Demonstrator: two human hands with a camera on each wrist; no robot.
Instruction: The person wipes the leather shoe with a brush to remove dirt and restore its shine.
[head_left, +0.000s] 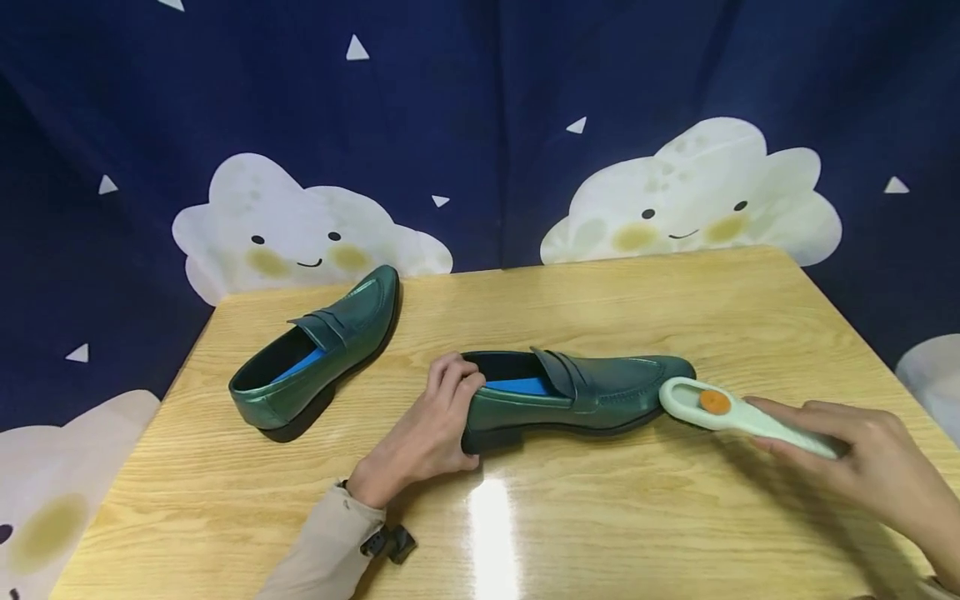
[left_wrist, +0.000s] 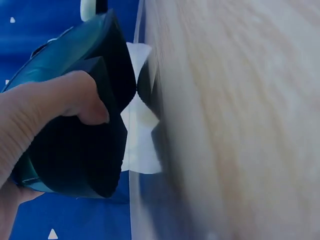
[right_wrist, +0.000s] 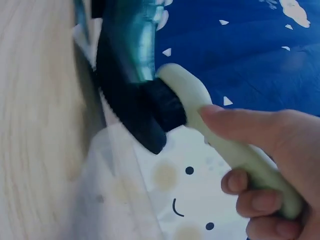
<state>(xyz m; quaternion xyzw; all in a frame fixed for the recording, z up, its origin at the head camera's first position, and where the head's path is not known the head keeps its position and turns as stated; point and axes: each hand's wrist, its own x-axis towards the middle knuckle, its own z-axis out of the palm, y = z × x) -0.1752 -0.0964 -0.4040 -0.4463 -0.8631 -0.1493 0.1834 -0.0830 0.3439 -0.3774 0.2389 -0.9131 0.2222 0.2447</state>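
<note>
My left hand (head_left: 435, 417) grips the heel end of a dark green loafer (head_left: 622, 392), its toe pointing right. In the left wrist view the thumb presses on the black sole (left_wrist: 75, 155), and the heel shows a gap above the tabletop. A pale green shoe brush (head_left: 780, 427) with an orange spot on its handle is held in my right hand (head_left: 870, 450). In the right wrist view its black head (right_wrist: 164, 105) sits right at the loafer's toe. The other green loafer (head_left: 300, 392), with a blue insole, stands at the left, apart from both hands.
The wooden table (head_left: 600, 517) reflects a bright light near its front. Behind it hangs a dark blue curtain (head_left: 480, 125) with smiling clouds and white triangles. A small black piece (head_left: 390, 543) is fastened at the left wrist.
</note>
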